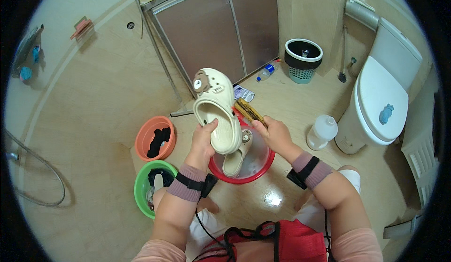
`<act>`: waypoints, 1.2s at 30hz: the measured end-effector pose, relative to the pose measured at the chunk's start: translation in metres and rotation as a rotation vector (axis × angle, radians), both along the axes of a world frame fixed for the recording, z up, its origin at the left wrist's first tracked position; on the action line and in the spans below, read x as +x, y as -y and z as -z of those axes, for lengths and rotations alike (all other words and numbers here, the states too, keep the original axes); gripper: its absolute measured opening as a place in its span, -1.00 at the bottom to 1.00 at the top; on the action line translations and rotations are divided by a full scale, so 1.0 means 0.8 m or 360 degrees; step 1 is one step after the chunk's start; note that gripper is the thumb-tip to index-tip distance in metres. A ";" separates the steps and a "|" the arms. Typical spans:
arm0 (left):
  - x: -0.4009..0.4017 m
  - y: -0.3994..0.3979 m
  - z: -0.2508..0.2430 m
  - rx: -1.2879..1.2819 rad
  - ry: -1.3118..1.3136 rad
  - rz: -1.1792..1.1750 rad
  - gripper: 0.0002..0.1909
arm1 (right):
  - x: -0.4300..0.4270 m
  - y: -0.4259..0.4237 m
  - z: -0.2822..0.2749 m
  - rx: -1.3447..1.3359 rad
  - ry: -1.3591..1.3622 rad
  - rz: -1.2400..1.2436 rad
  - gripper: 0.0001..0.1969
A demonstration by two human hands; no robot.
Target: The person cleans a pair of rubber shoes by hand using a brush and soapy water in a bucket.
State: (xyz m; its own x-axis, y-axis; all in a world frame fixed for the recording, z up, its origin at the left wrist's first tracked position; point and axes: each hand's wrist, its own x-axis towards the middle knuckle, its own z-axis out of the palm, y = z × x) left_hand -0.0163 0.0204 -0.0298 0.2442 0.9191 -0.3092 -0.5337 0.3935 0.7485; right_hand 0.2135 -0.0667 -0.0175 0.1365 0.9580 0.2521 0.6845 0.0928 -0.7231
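My left hand (203, 138) grips a cream foam clog (215, 96) by its side, thumb inside the opening, and holds it above a red-rimmed basin (243, 181). A bear-shaped charm sits on the clog's toe. In my right hand (276, 133) is a scrubbing brush (249, 111) with a yellowish-brown body, its far end close beside the clog; whether they touch I cannot tell. The second clog (234, 161), also with a bear charm, leans inside the basin in cloudy water. The held clog hides part of the basin's left rim.
Left of the basin stand an orange basin (138, 145) with dark cloth and a green basin (138, 195) with clothes. A floor squeegee (160, 56) leans by the cabinet (201, 26). To the right are a white jug (322, 131), a toilet (378, 96), a waste bin (302, 72) and a plastic bottle (267, 71).
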 end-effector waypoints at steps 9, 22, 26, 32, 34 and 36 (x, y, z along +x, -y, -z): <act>-0.002 -0.013 0.009 -0.0062 0.0095 -0.0037 -0.62 | -0.009 0.007 -0.009 -0.0053 -0.0026 -0.0115 -0.40; 0.031 0.026 -0.004 0.0304 -0.0248 0.0046 -0.45 | 0.027 -0.022 -0.022 -0.0432 -0.1729 -0.0026 -0.64; 0.041 0.039 -0.003 0.0578 -0.0385 0.0163 -0.45 | 0.026 -0.024 -0.024 -0.0406 -0.2016 -0.0138 -0.64; 0.039 0.035 -0.002 0.0879 -0.0586 0.0223 -0.44 | 0.026 -0.023 -0.030 -0.0330 -0.2061 -0.0102 -0.69; 0.041 0.035 -0.004 0.1103 -0.0672 0.0175 -0.42 | 0.037 -0.028 -0.031 -0.0171 -0.2095 -0.0117 -0.71; 0.041 0.032 -0.003 0.1186 -0.0697 0.0184 -0.42 | 0.047 -0.028 -0.038 -0.0080 -0.2125 -0.0101 -0.70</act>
State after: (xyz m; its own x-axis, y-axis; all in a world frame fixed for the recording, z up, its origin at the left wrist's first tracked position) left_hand 0.0163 -0.0055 -0.0274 0.3485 0.8961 0.2747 -0.1245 -0.2463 0.9612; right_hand 0.2512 -0.0442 0.0128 0.2041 0.9761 -0.0742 -0.5491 0.0514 -0.8342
